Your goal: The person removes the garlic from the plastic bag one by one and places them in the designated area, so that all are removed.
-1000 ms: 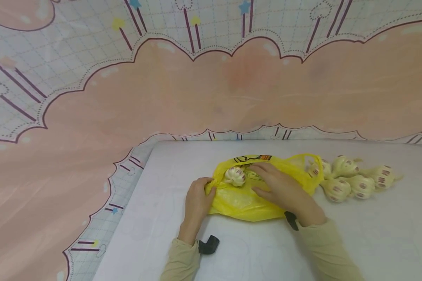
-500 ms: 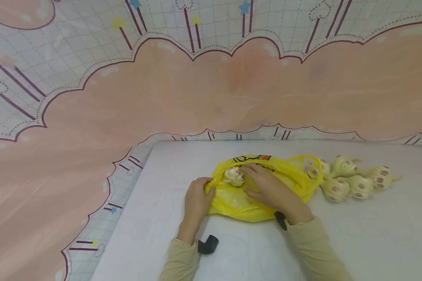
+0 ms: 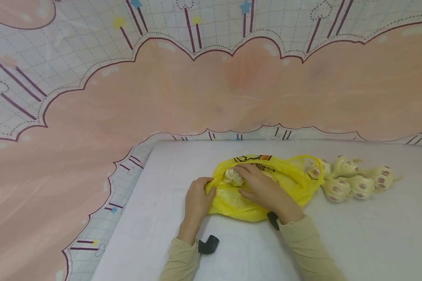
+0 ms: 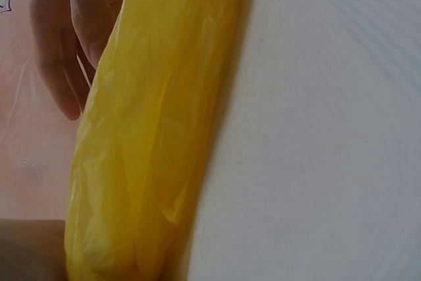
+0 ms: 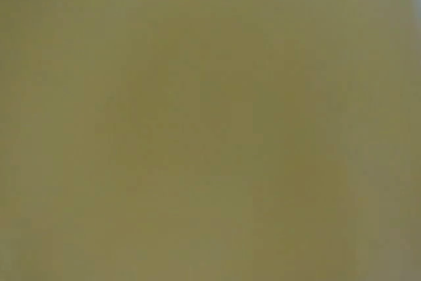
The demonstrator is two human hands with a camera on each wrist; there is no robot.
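Note:
A yellow plastic bag [image 3: 239, 205] lies on the table in the head view, and a white garlic bulb [image 3: 233, 177] with purplish marks sits at its left part. My left hand [image 3: 197, 199] pinches the bag's left edge between thumb and fingers. Over the bag, my right hand [image 3: 261, 187] has its fingertips at the bulb's right side, partly covering it, with the thumb held apart below. In the left wrist view the bag [image 4: 151, 123] fills the middle, and the right hand's fingers [image 4: 56, 51] hang beyond it. The right wrist view is only a yellowish blur.
Several more garlic bulbs [image 3: 362, 186] lie grouped right of the bag, one partly behind the bag's handle loop [image 3: 318, 168]. All rest on a white table [image 3: 249, 249]. A patterned pink curtain [image 3: 211, 97] rises behind and to the left.
My right hand has slid left across the bag until its fingers reach the garlic bulb. My left hand has stayed at the bag's edge.

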